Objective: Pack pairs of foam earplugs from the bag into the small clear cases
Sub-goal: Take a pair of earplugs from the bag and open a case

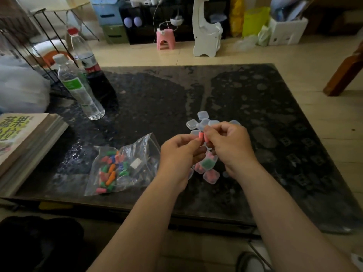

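A clear zip bag (121, 167) of several colourful foam earplugs lies on the dark table, left of my hands. My left hand (178, 154) and my right hand (227, 146) meet above the table and together pinch pink earplugs (203, 136) between their fingertips. Whether a case is also held there is hidden by the fingers. Behind the hands sits a cluster of empty small clear cases (202, 120). Beneath the hands lie filled cases (209, 169) with pink and green earplugs inside.
Two plastic bottles (78, 87) stand at the table's far left, a stack of books (25, 142) lies at the left edge. A black wire rack (39, 46) is behind them. The glass table top (255, 107) stretches to the right.
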The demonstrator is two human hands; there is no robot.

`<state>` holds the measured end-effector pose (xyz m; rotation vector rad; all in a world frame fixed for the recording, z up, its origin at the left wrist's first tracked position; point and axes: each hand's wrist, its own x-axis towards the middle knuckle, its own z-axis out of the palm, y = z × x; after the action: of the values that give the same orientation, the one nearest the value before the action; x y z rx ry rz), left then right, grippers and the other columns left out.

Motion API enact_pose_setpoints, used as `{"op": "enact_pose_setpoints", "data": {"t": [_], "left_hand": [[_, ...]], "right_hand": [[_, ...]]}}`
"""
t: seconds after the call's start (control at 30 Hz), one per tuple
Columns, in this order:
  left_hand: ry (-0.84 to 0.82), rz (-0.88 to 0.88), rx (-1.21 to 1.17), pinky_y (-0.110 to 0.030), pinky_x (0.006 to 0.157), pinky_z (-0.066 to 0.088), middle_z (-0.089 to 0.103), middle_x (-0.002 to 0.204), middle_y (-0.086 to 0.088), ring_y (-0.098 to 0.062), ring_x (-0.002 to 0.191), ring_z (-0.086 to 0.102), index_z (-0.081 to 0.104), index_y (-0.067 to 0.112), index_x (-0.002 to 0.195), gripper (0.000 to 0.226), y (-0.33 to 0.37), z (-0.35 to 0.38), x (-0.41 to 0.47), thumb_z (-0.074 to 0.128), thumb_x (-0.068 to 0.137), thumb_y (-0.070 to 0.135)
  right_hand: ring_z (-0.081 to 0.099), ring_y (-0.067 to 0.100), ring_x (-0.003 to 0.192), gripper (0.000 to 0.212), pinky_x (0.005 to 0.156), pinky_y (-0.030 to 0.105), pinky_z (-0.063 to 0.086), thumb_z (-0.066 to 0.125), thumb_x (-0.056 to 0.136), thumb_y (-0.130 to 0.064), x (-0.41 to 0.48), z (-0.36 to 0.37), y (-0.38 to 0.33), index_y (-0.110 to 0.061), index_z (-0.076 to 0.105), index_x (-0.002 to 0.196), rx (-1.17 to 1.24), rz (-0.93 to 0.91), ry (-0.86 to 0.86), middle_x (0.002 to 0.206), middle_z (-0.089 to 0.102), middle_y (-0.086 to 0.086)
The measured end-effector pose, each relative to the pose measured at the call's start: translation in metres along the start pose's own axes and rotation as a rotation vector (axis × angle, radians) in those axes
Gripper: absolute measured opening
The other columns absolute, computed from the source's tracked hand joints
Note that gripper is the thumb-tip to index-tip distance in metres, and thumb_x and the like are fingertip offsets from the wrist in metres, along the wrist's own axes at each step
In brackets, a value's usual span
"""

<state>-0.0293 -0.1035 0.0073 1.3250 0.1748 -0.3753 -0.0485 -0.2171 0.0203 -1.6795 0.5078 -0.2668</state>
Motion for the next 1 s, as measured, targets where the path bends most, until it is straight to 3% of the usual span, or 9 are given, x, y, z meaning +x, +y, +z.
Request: {"op": "enact_pose_setpoints", "data": {"t": [0.07, 0.13, 0.27, 0.4, 0.5, 0.6, 0.7, 0.83, 1.0], "left_hand": [[-0.005, -0.003, -0.006, -0.047, 0.089, 0.061, 0.076, 0.096, -0.024, -0.040, 0.095, 0.075, 0.070, -0.001, 0.101, 0.013, -0.001, 0.000, 0.001, 0.073, 0.092, 0.009], [-0.022, 0.004, -0.006, -0.051, 0.092, 0.060, 0.076, 0.099, -0.025, -0.041, 0.099, 0.074, 0.070, -0.001, 0.104, 0.020, 0.000, 0.000, 0.001, 0.075, 0.090, 0.011], [-0.050, 0.066, 0.052, -0.037, 0.073, 0.065, 0.078, 0.095, -0.019, -0.031, 0.087, 0.078, 0.070, 0.001, 0.105, 0.019, 0.003, 0.000, -0.002, 0.076, 0.089, 0.009], [-0.029, 0.131, 0.212, -0.029, 0.064, 0.062, 0.078, 0.090, -0.014, -0.024, 0.080, 0.078, 0.072, 0.006, 0.100, 0.011, 0.008, -0.005, -0.001, 0.076, 0.089, 0.006], [-0.052, 0.147, 0.368, -0.037, 0.072, 0.064, 0.079, 0.091, -0.008, -0.023, 0.083, 0.078, 0.075, 0.014, 0.099, 0.012, 0.012, -0.012, 0.005, 0.073, 0.091, 0.005], [0.084, 0.211, 0.498, -0.034, 0.073, 0.063, 0.076, 0.093, 0.000, -0.017, 0.080, 0.073, 0.071, 0.024, 0.098, 0.028, 0.018, -0.025, 0.020, 0.064, 0.092, -0.002], [0.218, 0.293, 0.835, -0.027, 0.081, 0.053, 0.071, 0.109, 0.004, -0.012, 0.097, 0.066, 0.070, 0.020, 0.118, 0.032, 0.022, -0.039, 0.033, 0.060, 0.094, 0.002], [0.106, 0.288, 1.180, -0.026, 0.087, 0.046, 0.064, 0.132, -0.002, -0.015, 0.111, 0.061, 0.058, 0.023, 0.142, 0.045, 0.011, -0.042, 0.043, 0.062, 0.098, 0.016], [0.096, 0.253, 1.310, -0.040, 0.100, 0.051, 0.058, 0.143, -0.003, -0.023, 0.125, 0.057, 0.052, 0.026, 0.147, 0.050, 0.000, -0.030, 0.055, 0.063, 0.098, 0.030]], "right_hand": [[0.072, 0.002, 0.067, 0.018, 0.060, 0.019, 0.057, 0.066, 0.098, -0.025, -0.001, -0.002, -0.001, -0.019, 0.072, 0.081, 0.007, 0.006, -0.015, 0.071, 0.074, -0.012], [0.074, 0.004, 0.068, 0.016, 0.058, 0.020, 0.058, 0.067, 0.097, -0.023, 0.000, -0.004, -0.001, -0.019, 0.072, 0.083, 0.020, 0.013, -0.024, 0.073, 0.075, -0.006], [0.077, 0.014, 0.075, 0.012, 0.065, 0.032, 0.064, 0.067, 0.097, -0.016, -0.001, -0.006, -0.002, -0.017, 0.074, 0.087, 0.058, 0.039, -0.069, 0.084, 0.077, 0.000], [0.077, 0.013, 0.074, 0.008, 0.059, 0.025, 0.060, 0.067, 0.097, -0.015, -0.003, -0.007, -0.003, -0.015, 0.075, 0.097, 0.131, 0.086, -0.161, 0.087, 0.078, 0.001], [0.077, 0.015, 0.073, 0.010, 0.060, 0.024, 0.060, 0.068, 0.095, -0.008, 0.000, -0.007, -0.001, -0.011, 0.076, 0.100, 0.120, 0.121, -0.193, 0.085, 0.078, 0.004], [0.076, 0.015, 0.069, 0.006, 0.061, 0.024, 0.061, 0.069, 0.094, -0.007, 0.004, -0.007, 0.004, -0.010, 0.074, 0.092, 0.047, 0.108, -0.101, 0.078, 0.076, 0.006], [0.075, 0.014, 0.066, 0.006, 0.060, 0.022, 0.060, 0.070, 0.094, -0.008, 0.008, -0.007, 0.007, -0.011, 0.073, 0.090, 0.019, 0.111, -0.047, 0.078, 0.075, 0.006], [0.071, 0.010, 0.061, 0.008, 0.061, 0.027, 0.063, 0.071, 0.094, -0.010, 0.012, -0.007, 0.011, -0.015, 0.073, 0.088, -0.013, 0.100, -0.016, 0.074, 0.074, 0.002], [0.068, 0.006, 0.056, 0.008, 0.061, 0.029, 0.064, 0.069, 0.093, -0.008, 0.014, -0.008, 0.011, -0.012, 0.072, 0.087, 0.007, 0.095, -0.025, 0.069, 0.072, 0.001]]}}
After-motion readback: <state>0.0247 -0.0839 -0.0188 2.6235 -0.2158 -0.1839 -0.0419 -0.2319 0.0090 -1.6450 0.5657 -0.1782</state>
